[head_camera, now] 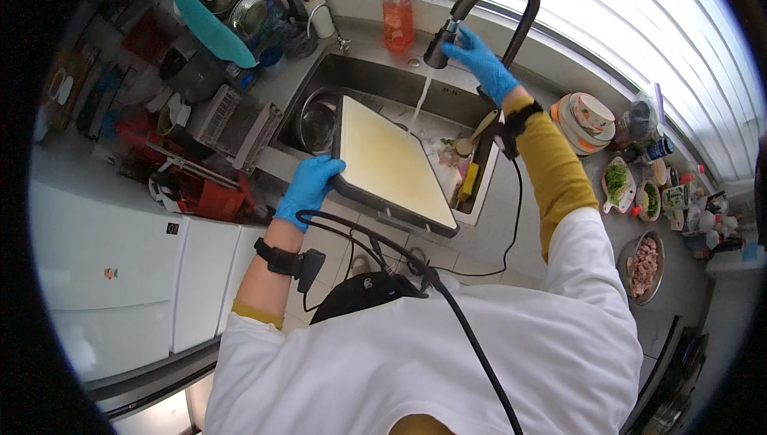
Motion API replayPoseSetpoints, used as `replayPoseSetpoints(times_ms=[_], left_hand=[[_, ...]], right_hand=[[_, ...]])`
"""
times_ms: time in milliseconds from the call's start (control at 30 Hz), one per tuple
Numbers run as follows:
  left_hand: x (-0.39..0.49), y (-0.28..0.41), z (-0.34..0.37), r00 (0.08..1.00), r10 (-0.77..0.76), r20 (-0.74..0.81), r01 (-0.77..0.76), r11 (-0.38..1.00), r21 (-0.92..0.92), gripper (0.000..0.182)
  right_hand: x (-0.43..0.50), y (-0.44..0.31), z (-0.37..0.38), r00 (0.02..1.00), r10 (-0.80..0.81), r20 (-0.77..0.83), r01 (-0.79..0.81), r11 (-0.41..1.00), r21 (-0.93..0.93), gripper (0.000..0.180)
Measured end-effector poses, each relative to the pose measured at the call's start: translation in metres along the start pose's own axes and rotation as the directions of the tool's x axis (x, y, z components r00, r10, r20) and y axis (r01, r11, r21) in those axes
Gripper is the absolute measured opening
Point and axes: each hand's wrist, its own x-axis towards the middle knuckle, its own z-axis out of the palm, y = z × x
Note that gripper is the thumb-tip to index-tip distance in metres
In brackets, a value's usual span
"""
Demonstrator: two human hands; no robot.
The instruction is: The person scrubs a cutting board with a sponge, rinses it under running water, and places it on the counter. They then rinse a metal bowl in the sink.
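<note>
My left hand [308, 188], in a blue glove, grips the near left corner of a cutting board [389, 165] with a pale face and a dark rim. The board lies tilted over the steel sink [383, 82]. Water runs from the black pull-down faucet [440, 45] down to the board's far edge. My right hand [482, 66], also gloved in blue, is at the faucet head with its fingers spread; whether it touches the head I cannot tell. In the sink are a metal bowl [319, 120], a brush with a wooden handle [466, 145] and a yellow sponge [468, 182].
A bottle of orange-red liquid soap [398, 15] stands behind the sink. Stacked bowls [584, 120], dishes of chopped greens [617, 182] and a steel bowl of raw meat [642, 267] are on the right counter. A dish rack [239, 126] stands at left. A black cable [443, 285] crosses before my chest.
</note>
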Motion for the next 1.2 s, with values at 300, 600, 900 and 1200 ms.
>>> replayPoseSetpoints(times_ms=[300,600,900,1200], left_hand=[[0.002,-0.004,0.003,1.000,0.011,-0.001,-0.011,1.000,0.006,0.019],[-0.004,0.006,0.022,0.999,-0.035,0.007,0.034,0.995,0.098,0.018],[-0.004,-0.006,0.025,0.999,-0.036,-0.018,0.037,0.997,0.071,0.020],[-0.012,-0.004,0.026,0.998,-0.050,-0.038,0.051,0.999,0.012,0.016]], right_hand=[[0.012,-0.046,0.028,0.984,0.104,0.145,-0.152,0.913,0.379,0.029],[0.017,-0.047,0.061,0.998,0.068,0.019,-0.062,0.707,0.705,0.029],[0.026,-0.042,0.072,0.981,0.125,-0.145,0.022,0.681,0.732,0.022],[0.014,-0.044,0.053,0.989,0.132,0.067,-0.141,0.697,0.703,0.024]])
